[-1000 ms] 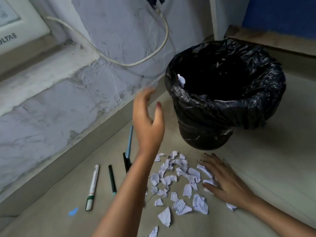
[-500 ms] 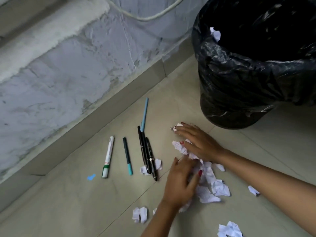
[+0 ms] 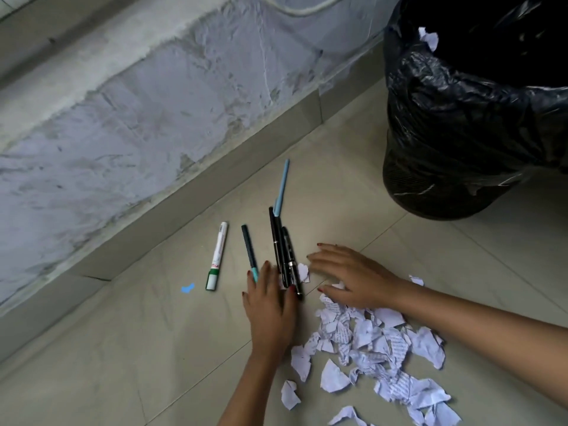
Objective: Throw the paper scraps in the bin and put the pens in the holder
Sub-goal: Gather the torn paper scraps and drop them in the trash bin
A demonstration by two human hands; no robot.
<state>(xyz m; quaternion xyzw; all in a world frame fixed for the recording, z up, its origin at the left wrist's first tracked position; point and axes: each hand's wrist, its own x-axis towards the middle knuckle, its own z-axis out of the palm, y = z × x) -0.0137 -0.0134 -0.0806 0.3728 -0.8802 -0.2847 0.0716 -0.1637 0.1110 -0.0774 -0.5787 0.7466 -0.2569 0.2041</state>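
Observation:
Torn white paper scraps [image 3: 372, 345] lie heaped on the floor at lower right. My left hand [image 3: 270, 305] rests flat on the tiles with its fingers spread, its tips at the lower ends of the dark pens [image 3: 284, 259] and the teal-tipped pen [image 3: 249, 252]. My right hand [image 3: 350, 276] lies flat and open at the pile's upper edge, next to one scrap [image 3: 302, 272] beside the pens. A white marker [image 3: 217, 256] and a light blue pen [image 3: 282, 187] lie apart on the floor. The bin [image 3: 467, 124], lined with a black bag, stands at upper right with a scrap [image 3: 430, 40] on its rim. No holder is in view.
A grey skirting board [image 3: 190, 210] and a rough painted wall run along the left, close behind the pens. A white cable [image 3: 304, 10] hangs on the wall. A small blue mark [image 3: 187, 288] sits on the beige tiles left of the marker.
My left hand came down from near the bin to the floor and now lies by the pens. My right hand slid left along the pile. The scraps have been raked closer together.

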